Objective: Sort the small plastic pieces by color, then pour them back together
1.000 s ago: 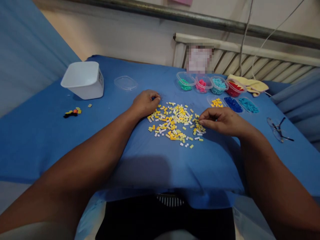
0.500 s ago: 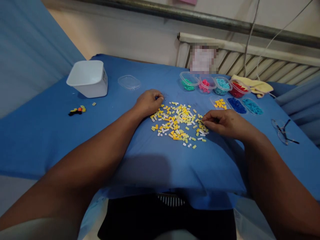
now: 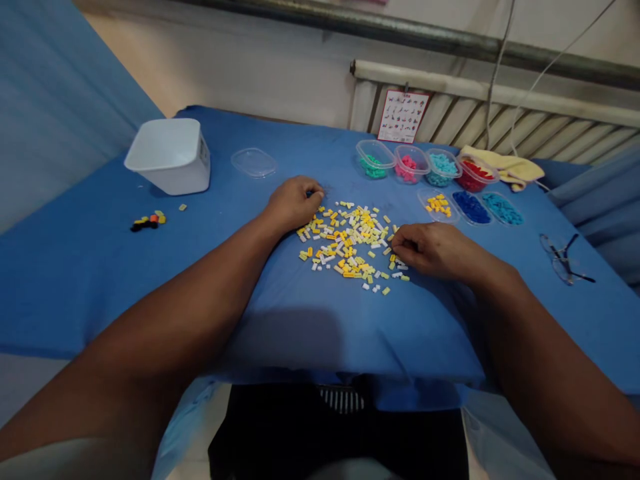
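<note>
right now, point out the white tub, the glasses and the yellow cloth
white tub (image 3: 173, 175): head view, front wall
glasses (image 3: 563, 261): head view, dark frame
yellow cloth (image 3: 505, 168): head view, middle

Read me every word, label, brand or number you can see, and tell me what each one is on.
No text is readable.
Card against the radiator: small heading and rows of tiny figures, too small to read.
Mark on the side of the white tub: too small and blurred.

Left hand (image 3: 296, 203) resting with fingers curled, right hand (image 3: 425, 250) lower, fingertips pinched inward, both forearms angling up toward them.
</note>
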The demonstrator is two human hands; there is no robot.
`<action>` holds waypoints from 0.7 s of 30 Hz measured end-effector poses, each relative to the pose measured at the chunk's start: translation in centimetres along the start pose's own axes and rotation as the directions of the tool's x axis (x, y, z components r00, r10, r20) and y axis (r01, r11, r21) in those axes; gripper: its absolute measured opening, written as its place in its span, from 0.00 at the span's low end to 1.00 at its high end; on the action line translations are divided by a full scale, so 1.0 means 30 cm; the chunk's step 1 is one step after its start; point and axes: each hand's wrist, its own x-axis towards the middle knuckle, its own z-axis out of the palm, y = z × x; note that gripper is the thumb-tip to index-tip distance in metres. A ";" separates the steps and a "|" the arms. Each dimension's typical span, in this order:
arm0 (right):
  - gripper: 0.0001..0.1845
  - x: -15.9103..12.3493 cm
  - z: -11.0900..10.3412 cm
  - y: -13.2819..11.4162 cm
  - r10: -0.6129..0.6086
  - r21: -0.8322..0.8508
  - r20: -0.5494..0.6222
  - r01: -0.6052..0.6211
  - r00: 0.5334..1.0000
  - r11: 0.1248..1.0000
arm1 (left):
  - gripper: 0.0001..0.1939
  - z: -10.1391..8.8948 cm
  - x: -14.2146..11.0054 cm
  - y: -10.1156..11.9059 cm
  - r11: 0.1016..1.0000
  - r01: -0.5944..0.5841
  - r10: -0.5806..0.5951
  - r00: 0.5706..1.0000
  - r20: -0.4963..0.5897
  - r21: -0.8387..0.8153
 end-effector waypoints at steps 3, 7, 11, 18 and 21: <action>0.09 -0.010 -0.011 0.001 -0.003 0.015 -0.047 0.004 0.999 1.000 | 0.15 0.003 0.001 -0.002 1.000 0.008 -0.008 1.000 0.002 0.000; 0.07 -0.026 -0.022 0.005 -0.086 0.046 -0.061 0.088 0.994 0.995 | 0.15 0.004 -0.002 -0.004 1.000 0.009 -0.009 1.000 0.002 0.000; 0.07 -0.028 -0.016 -0.008 -0.240 0.099 -0.008 0.240 0.971 0.966 | 0.16 0.002 -0.007 0.001 1.000 0.003 -0.003 1.000 0.003 -0.003; 0.12 -0.013 -0.004 -0.059 -0.280 0.051 0.029 0.278 0.960 0.959 | 0.15 0.005 -0.006 0.005 1.000 0.010 -0.010 1.000 -0.002 -0.005; 0.12 -0.005 -0.001 -0.073 -0.260 0.008 0.020 0.260 0.965 0.966 | 0.15 0.006 -0.004 0.004 1.000 0.012 -0.012 1.000 -0.002 0.000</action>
